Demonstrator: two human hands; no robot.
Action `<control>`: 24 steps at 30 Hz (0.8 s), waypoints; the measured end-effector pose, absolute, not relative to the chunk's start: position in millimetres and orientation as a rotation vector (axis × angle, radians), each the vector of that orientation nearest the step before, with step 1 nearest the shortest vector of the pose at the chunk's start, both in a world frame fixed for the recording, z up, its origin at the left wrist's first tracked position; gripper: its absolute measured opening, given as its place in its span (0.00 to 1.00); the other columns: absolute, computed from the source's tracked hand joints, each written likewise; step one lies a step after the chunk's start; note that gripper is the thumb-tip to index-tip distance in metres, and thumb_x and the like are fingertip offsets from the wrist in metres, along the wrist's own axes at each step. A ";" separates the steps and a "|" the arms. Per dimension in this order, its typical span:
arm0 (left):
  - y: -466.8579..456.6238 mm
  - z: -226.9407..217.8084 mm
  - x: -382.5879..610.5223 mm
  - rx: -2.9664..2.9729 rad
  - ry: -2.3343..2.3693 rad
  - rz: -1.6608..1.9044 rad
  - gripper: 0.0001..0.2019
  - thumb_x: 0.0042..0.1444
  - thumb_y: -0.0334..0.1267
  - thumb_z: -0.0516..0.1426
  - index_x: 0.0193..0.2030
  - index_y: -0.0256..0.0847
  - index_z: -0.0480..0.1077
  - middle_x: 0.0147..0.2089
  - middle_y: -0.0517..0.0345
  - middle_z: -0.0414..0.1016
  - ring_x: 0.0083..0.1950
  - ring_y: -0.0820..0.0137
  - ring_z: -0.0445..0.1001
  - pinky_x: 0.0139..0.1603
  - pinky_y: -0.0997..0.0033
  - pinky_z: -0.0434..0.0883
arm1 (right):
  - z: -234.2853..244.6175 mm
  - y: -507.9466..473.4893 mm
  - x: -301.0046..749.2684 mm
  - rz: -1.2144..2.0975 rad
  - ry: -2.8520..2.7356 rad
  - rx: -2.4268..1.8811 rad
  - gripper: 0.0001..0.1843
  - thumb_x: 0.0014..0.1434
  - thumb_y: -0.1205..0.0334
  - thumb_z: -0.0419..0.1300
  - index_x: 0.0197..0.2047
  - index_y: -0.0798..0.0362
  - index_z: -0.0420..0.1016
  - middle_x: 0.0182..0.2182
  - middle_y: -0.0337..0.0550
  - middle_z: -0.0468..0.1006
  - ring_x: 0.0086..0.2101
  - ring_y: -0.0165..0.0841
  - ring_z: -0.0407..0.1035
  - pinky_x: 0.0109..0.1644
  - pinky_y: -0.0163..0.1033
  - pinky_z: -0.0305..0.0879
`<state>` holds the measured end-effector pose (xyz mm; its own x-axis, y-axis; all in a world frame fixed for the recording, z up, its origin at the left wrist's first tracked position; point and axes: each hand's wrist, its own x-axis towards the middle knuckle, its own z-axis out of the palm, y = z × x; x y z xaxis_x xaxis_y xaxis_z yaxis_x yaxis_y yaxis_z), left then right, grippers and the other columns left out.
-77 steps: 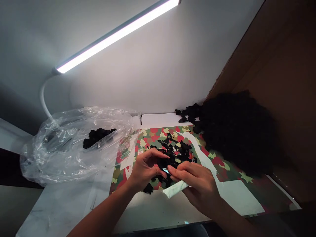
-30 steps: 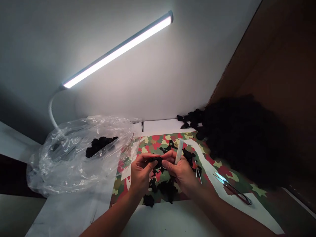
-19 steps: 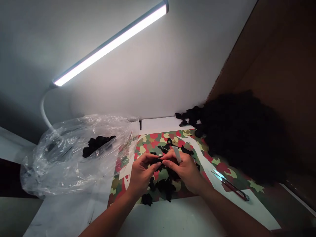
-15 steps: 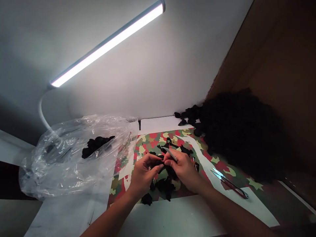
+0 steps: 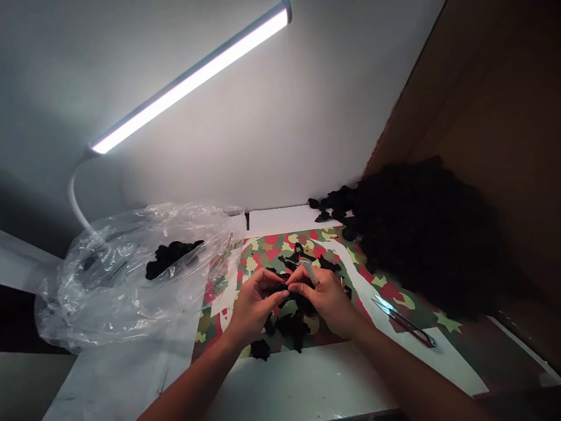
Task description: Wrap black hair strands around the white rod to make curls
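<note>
My left hand [image 5: 253, 299] is closed in a pinch on a small, soft-looking black piece [image 5: 277, 287]. My right hand [image 5: 328, 297] meets it fingertip to fingertip at that piece. A slim, pale grey tool [image 5: 309, 272] sticks up between the right thumb and fingers; its kind does not show, and its lower part is hidden by the hand. Beneath both hands, more black scraps [image 5: 293, 330] lie on a sheet patterned in red, green and yellow [image 5: 267, 248].
A large heap of black pieces [image 5: 429, 240] rests at the right against a cardboard wall [image 5: 482, 105]. Small snips [image 5: 405, 321] lie right of my hands. A clear plastic bag [image 5: 118, 304] with black pieces [image 5: 173, 257] is at the left, under a lit lamp [image 5: 193, 76].
The grey tool has swung from pointing left to standing more upright in my right hand. The right fingertips have come closer to the left ones at the black piece.
</note>
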<state>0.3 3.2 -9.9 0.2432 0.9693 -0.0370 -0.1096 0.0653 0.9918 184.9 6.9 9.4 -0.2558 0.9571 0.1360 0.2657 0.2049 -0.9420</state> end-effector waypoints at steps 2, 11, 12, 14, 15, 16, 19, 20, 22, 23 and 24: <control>3.3 -12.0 1.1 1.215 0.957 1.031 0.10 0.54 0.38 0.67 0.38 0.39 0.72 0.35 0.59 0.78 0.35 0.70 0.75 0.35 0.74 0.70 | 8.2 4.1 179.1 1.036 -1.707 -1.167 0.09 0.61 0.69 0.56 0.30 0.51 0.72 0.27 0.36 0.75 0.28 0.31 0.67 0.32 0.35 0.62; 0.1 -3.8 3.4 1.207 0.899 0.968 0.12 0.51 0.37 0.69 0.37 0.39 0.70 0.36 0.59 0.76 0.36 0.72 0.74 0.35 0.76 0.70 | 5.6 25.3 199.0 0.761 -1.608 -1.369 0.13 0.68 0.60 0.50 0.30 0.50 0.64 0.23 0.35 0.68 0.25 0.31 0.62 0.31 0.36 0.57; -0.2 -3.7 3.1 1.201 0.916 0.976 0.12 0.52 0.38 0.69 0.36 0.39 0.70 0.36 0.59 0.76 0.35 0.73 0.74 0.33 0.76 0.69 | 7.4 25.7 201.5 0.779 -1.625 -1.349 0.14 0.68 0.58 0.51 0.30 0.50 0.66 0.24 0.36 0.70 0.26 0.32 0.64 0.32 0.36 0.58; 0.0 -5.2 2.3 1.194 0.955 0.990 0.13 0.52 0.38 0.68 0.35 0.40 0.68 0.33 0.61 0.74 0.31 0.74 0.72 0.29 0.77 0.67 | 10.9 23.0 201.8 0.859 -1.691 -1.278 0.14 0.67 0.57 0.55 0.30 0.51 0.70 0.27 0.38 0.73 0.29 0.33 0.67 0.34 0.37 0.61; 0.3 -6.5 2.0 1.195 0.970 0.996 0.14 0.53 0.38 0.68 0.35 0.40 0.66 0.31 0.62 0.74 0.30 0.74 0.71 0.28 0.77 0.66 | 12.0 20.1 199.7 0.890 -1.727 -1.242 0.12 0.66 0.57 0.57 0.31 0.51 0.72 0.28 0.39 0.75 0.30 0.34 0.68 0.35 0.37 0.62; 0.6 -8.0 1.9 1.201 0.980 1.003 0.14 0.53 0.38 0.68 0.35 0.41 0.65 0.30 0.63 0.73 0.30 0.74 0.71 0.27 0.78 0.65 | 12.5 16.6 196.4 0.901 -1.763 -1.212 0.11 0.65 0.59 0.59 0.31 0.51 0.73 0.29 0.39 0.75 0.31 0.34 0.68 0.35 0.37 0.62; 0.9 -11.0 2.6 1.258 1.011 1.015 0.17 0.52 0.36 0.68 0.38 0.43 0.61 0.29 0.65 0.74 0.30 0.73 0.72 0.28 0.78 0.63 | 9.4 6.4 183.4 0.816 -1.886 -1.137 0.10 0.64 0.68 0.56 0.30 0.51 0.71 0.29 0.39 0.72 0.30 0.33 0.66 0.34 0.36 0.61; 0.8 -11.0 3.2 1.285 1.028 1.010 0.17 0.52 0.36 0.67 0.39 0.43 0.61 0.29 0.65 0.74 0.30 0.73 0.72 0.29 0.77 0.62 | 7.1 4.1 179.3 0.757 -1.923 -1.129 0.11 0.62 0.72 0.53 0.30 0.51 0.68 0.29 0.39 0.71 0.30 0.32 0.65 0.33 0.36 0.60; 0.3 -9.6 4.5 1.340 1.062 0.998 0.17 0.52 0.36 0.67 0.40 0.43 0.61 0.29 0.65 0.76 0.30 0.72 0.73 0.29 0.77 0.61 | 1.6 2.7 173.6 0.652 -1.977 -1.149 0.12 0.56 0.79 0.50 0.30 0.51 0.64 0.30 0.39 0.68 0.29 0.32 0.63 0.31 0.35 0.57; -0.1 -8.5 4.9 1.365 1.073 0.994 0.17 0.52 0.35 0.67 0.39 0.43 0.61 0.30 0.64 0.76 0.30 0.72 0.73 0.29 0.76 0.61 | -1.0 4.0 172.7 0.622 -1.985 -1.172 0.13 0.53 0.80 0.50 0.30 0.50 0.62 0.31 0.39 0.67 0.28 0.32 0.62 0.31 0.35 0.56; -0.7 -7.4 5.1 1.387 1.074 0.986 0.17 0.52 0.35 0.67 0.39 0.43 0.62 0.30 0.64 0.77 0.31 0.72 0.73 0.30 0.75 0.61 | -3.2 6.7 173.5 0.605 -1.967 -1.208 0.13 0.51 0.80 0.50 0.30 0.50 0.61 0.31 0.39 0.66 0.28 0.32 0.61 0.30 0.35 0.55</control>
<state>5.1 -0.7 -7.4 0.2503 0.9682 -0.0004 0.0819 -0.0207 0.9964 173.5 6.7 -3.2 -0.2856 0.8948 0.3433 0.5471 0.4463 -0.7082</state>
